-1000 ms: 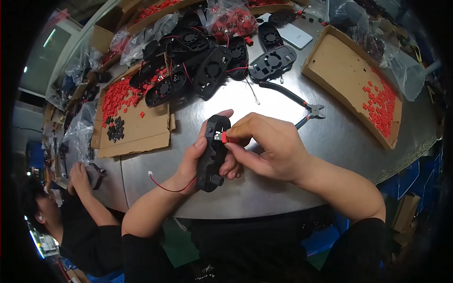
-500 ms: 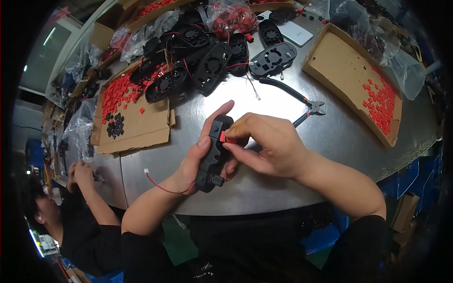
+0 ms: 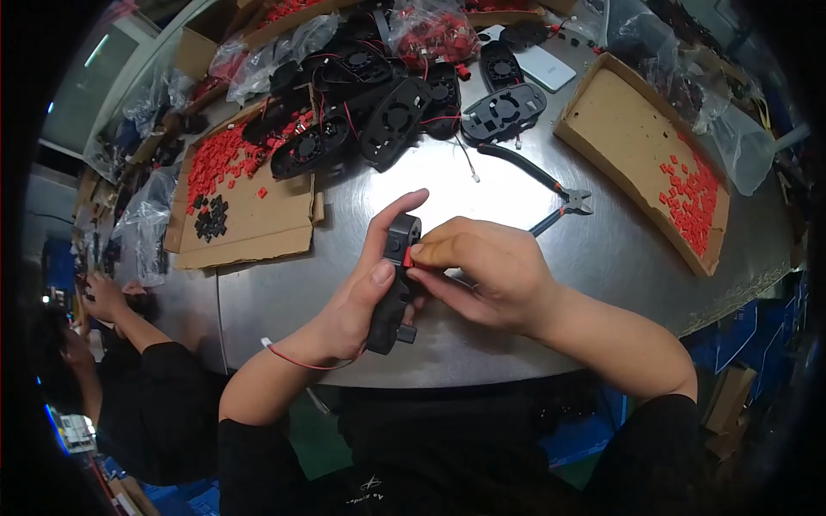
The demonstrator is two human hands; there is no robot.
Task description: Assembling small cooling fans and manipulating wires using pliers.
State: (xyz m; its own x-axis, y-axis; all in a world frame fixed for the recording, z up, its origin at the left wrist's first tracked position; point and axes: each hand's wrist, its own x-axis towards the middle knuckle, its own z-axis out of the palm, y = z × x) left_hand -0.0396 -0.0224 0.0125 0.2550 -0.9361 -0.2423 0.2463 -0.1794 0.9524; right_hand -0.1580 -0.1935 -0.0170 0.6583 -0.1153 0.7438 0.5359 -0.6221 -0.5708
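My left hand (image 3: 354, 301) is wrapped round a black plastic housing (image 3: 389, 314), held on edge above the metal table. A thin red-and-white wire (image 3: 301, 365) with a small white plug trails from the housing's lower end, across my left wrist. Between the thumb and fingers of my right hand (image 3: 490, 271) is a small red plastic piece (image 3: 409, 257), pressed against the upper side of the housing. My fingertips cover part of the red piece.
Diagonal cutters (image 3: 551, 189) lie beyond my right hand. Cardboard trays of small red pieces stand left (image 3: 249, 249) and right (image 3: 594, 129). Several black fan housings (image 3: 396, 120) are heaped at the back, near a phone (image 3: 547, 69). A co-worker's arm (image 3: 129, 318) is at far left.
The housing has turned more edge-on in my left hand. My right fingers stay on the red piece. At the left, the co-worker's hands have moved farther left and the body has leaned away.
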